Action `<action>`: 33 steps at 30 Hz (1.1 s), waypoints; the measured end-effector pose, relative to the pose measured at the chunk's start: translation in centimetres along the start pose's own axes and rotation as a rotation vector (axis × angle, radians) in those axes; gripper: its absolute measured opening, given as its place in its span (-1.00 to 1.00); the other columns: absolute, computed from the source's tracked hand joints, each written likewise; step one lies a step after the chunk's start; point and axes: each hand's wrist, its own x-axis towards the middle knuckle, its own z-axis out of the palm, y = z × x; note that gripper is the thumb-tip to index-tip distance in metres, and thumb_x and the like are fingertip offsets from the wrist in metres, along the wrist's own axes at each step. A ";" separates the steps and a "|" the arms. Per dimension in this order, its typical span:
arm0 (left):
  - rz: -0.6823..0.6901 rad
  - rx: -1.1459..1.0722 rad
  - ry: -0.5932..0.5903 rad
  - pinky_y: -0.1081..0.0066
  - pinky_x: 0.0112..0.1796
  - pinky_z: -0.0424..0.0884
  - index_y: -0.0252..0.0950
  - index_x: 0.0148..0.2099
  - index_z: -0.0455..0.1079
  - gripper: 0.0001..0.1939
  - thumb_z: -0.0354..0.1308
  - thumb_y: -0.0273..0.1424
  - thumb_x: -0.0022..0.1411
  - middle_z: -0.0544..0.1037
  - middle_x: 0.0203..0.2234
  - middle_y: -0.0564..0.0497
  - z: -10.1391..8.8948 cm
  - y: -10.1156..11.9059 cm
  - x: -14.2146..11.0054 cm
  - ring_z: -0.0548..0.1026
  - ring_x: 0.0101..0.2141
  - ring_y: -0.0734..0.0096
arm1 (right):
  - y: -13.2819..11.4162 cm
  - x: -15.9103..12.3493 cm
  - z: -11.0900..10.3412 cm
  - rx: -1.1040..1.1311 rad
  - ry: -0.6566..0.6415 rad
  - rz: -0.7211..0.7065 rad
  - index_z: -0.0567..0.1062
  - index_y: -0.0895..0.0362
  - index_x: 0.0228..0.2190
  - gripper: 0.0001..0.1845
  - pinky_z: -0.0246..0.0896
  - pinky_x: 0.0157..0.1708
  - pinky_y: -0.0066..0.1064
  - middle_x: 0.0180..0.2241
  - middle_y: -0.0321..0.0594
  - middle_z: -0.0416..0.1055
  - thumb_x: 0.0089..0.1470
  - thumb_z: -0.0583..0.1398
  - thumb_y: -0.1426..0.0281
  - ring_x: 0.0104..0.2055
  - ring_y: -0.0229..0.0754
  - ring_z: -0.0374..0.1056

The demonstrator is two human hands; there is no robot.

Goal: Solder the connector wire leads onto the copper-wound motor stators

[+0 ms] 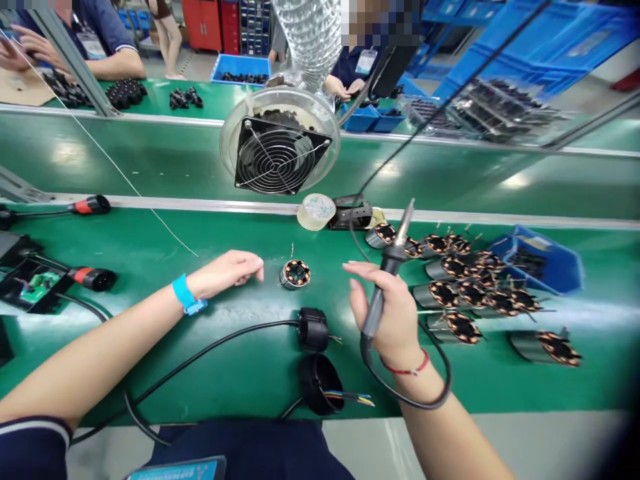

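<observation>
My right hand is wrapped round the grey handle of a soldering iron, its metal tip pointing up and away from me. The iron's black cord loops beneath my wrist. My left hand hovers over the green bench with its fingers curled together; whatever they may hold is hidden. Just right of those fingers stands a small motor stator with copper windings and a thin wire sticking up. Nearer me lie two black round housings, one with a cable, the other with coloured wires coming out.
Several stators stand at the right beside a blue bin. A fan-fronted fume duct hangs above the middle. Behind it are a roll of tape and a rail. Connectors lie left. Other people work across the bench.
</observation>
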 end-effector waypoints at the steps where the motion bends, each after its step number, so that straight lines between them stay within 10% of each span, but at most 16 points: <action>1: -0.021 -0.025 0.043 0.54 -0.56 0.11 -0.37 -0.40 0.40 -0.61 0.00 -0.17 0.29 0.21 -0.68 0.15 -0.3 0.0 0.4 0.17 -0.62 0.61 | -0.1 0.2 0.0 -0.031 -0.052 0.005 0.31 0.03 -0.12 -0.73 0.34 -0.08 -0.10 -0.15 -0.11 0.53 0.13 0.15 0.49 -0.09 -0.01 0.47; 8: -0.014 0.168 0.172 0.37 -0.30 0.44 -0.43 -0.06 0.39 -0.72 -0.03 -0.52 0.23 0.54 -0.27 -0.12 0.2 1.0 4.6 0.49 -0.39 0.45 | -0.9 2.8 3.7 -0.002 -0.562 0.171 0.29 0.09 -0.05 -0.59 0.37 -0.13 -0.13 -0.11 -0.06 0.49 0.09 0.26 0.35 -0.08 0.03 0.45; 12: 0.177 0.449 0.178 0.29 0.02 0.31 -0.34 0.12 0.36 -0.59 0.04 -0.50 0.22 0.45 0.01 -0.15 0.5 1.8 6.3 0.43 -0.05 0.30 | -0.9 3.3 4.6 0.135 -0.571 0.187 0.26 0.09 -0.04 -0.59 0.33 -0.05 -0.17 -0.05 -0.07 0.45 0.10 0.24 0.38 -0.02 -0.03 0.41; 16: 0.226 0.731 0.015 0.33 -0.09 0.31 -0.37 -0.16 0.50 -0.73 -0.01 -0.40 0.27 0.55 -0.21 -0.12 -0.7 2.4 6.0 0.45 -0.16 0.25 | -0.2 2.5 4.8 0.246 -0.530 0.217 0.24 0.08 -0.03 -0.59 0.31 0.01 -0.16 -0.01 -0.08 0.42 0.11 0.23 0.35 0.02 -0.05 0.40; 26: -0.237 -0.263 -0.113 0.51 -0.62 -0.17 -0.39 -0.41 0.39 -0.80 0.12 -0.33 0.11 0.23 -0.65 0.13 -0.2 1.6 5.5 0.00 -0.69 0.69 | 0.7 1.8 5.7 0.388 -0.498 0.194 0.19 0.02 0.00 -0.50 0.34 0.00 -0.17 0.02 -0.13 0.41 0.08 0.27 0.37 0.03 -0.08 0.40; 33: -0.152 -0.107 0.054 0.52 -0.60 -0.13 -0.33 -0.43 0.27 -0.66 0.10 -0.15 0.20 0.13 -0.64 0.18 2.6 2.9 5.2 0.01 -0.63 0.64 | 1.1 1.6 5.9 0.286 -0.393 0.086 0.25 0.08 -0.02 -0.53 0.39 -0.11 -0.13 -0.07 -0.08 0.45 0.07 0.28 0.36 -0.08 -0.01 0.43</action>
